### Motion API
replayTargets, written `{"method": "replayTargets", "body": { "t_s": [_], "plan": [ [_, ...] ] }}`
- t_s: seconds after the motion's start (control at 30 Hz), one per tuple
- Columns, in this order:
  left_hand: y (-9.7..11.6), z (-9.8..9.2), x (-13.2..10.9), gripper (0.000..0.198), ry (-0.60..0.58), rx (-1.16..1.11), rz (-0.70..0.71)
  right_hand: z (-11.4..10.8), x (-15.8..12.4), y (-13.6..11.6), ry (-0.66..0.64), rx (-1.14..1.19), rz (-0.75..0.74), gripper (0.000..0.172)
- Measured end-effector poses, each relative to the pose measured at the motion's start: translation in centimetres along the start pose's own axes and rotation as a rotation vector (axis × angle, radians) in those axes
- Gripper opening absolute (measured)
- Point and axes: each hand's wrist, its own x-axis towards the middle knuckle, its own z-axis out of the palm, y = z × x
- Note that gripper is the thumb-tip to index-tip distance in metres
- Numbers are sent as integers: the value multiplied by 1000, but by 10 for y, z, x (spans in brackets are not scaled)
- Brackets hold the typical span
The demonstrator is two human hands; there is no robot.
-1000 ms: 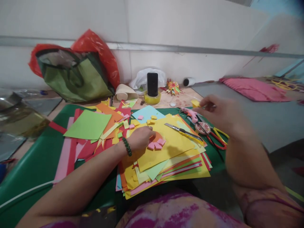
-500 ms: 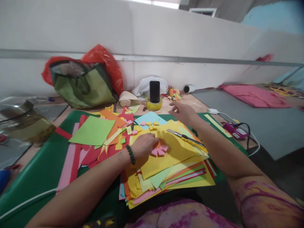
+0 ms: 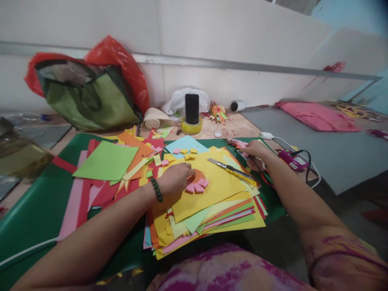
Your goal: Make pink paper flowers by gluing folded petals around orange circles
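My left hand [image 3: 176, 178], wearing a dark green bead bracelet [image 3: 157, 190], has its curled fingertips on the edge of an orange paper circle [image 3: 198, 176]. Several pink paper pieces [image 3: 198, 188] fan out along the near side of that circle. Both lie on a yellow sheet [image 3: 212, 198] topping a paper stack. My right hand [image 3: 257, 150] is right of the stack, fingers closed by a pinkish item [image 3: 239, 143]; what it grips is blurred. Below it shows a round, clear-looking thing [image 3: 256, 163]. A yellow-black utility knife [image 3: 232, 170] lies on the yellow sheet.
Small folded yellow pieces [image 3: 189, 155] rest on a light blue sheet [image 3: 182, 143]. Scraps and a green sheet [image 3: 107, 161] lie left. Behind stand a phone [image 3: 192, 108] on a tape roll [image 3: 191, 126], a paper flower [image 3: 218, 113] and a green bag [image 3: 91, 101]. A purple power adapter [image 3: 292, 160] is right.
My right hand has moved right and toward me, from beyond the stack to the items beside it. My left hand stays at the orange circle. The whole view has shifted slightly.
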Motion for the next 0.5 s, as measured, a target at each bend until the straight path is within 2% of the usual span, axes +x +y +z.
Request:
{"method": "replayTargets", "body": {
  "t_s": [0.07,0.17,0.23,0.3,0.37,0.43,0.5],
  "plan": [
    [-2,1,0,20,6,-11,7,-5,-1,4,41,86,40,29],
    [-6,5,0,21,32,-20,27,-21,-11,11,203,289,55,12],
    [-9,9,1,19,62,-30,59,-33,-24,14,305,413,31,13],
    [-11,12,3,18,87,-47,103,-41,-42,12,345,559,-33,15],
    [-13,13,4,18,89,-67,145,-44,-63,6,306,718,-130,25],
    [-13,13,4,19,73,-84,166,-42,-84,-2,180,763,-210,39],
    [-14,11,3,20,56,-97,166,-35,-104,-13,12,713,-256,47]
  ]
}}
